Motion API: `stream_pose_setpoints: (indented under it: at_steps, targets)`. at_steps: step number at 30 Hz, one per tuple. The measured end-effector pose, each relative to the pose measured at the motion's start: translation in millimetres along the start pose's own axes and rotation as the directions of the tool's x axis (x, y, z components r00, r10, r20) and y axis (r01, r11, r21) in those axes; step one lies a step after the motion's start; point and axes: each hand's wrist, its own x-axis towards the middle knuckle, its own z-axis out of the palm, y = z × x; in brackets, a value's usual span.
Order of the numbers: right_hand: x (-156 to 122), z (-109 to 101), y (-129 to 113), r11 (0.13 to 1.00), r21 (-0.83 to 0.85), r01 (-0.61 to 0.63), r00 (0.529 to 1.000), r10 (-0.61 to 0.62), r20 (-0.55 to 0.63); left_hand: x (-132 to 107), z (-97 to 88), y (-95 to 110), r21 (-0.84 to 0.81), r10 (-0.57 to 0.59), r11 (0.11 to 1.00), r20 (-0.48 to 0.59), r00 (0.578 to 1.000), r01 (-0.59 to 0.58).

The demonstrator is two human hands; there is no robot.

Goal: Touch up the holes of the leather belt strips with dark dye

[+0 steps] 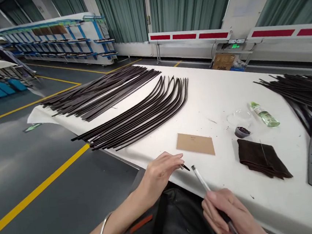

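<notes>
My left hand (161,171) is over the table's near edge, fingers closed on a small black pointed piece (186,167) with a metallic bit at its base. My right hand (228,211), to its right, grips a slim pen-like tool (202,178) with a pale, clear-looking shaft and a dark blunt end. That end points up and left toward the black piece, with a small gap between them. Beyond my hands a brown card (195,144) lies flat on the white table (220,96). A folded dark brown cloth (259,158) with a thin needle-like rod on it lies to the right.
Curved black straps (144,114) lie in a row, with flat dark strips (98,89) behind. More straps (308,95) pile at the right. Near the cloth are a small cup of dark stuff (241,132), a clear lid (238,116) and a green packet (264,114). Someone stands far left.
</notes>
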Motion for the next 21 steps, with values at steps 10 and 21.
stream_pose_setpoints:
  at_steps: [10, 21]
  targets:
    - [25, 5, 3, 0.996, 0.085, -0.025, 0.986, 0.039, -0.165, 40, 0.5, -33, 0.015, 0.179, 0.983, 0.158, 0.971, -0.183]
    - [33, -8, -5, 0.995, 0.103, 0.011, 0.96, 0.018, -0.28, 69, 11.8, -63, 0.014, 0.408, 0.898, 0.345, 0.845, -0.439]
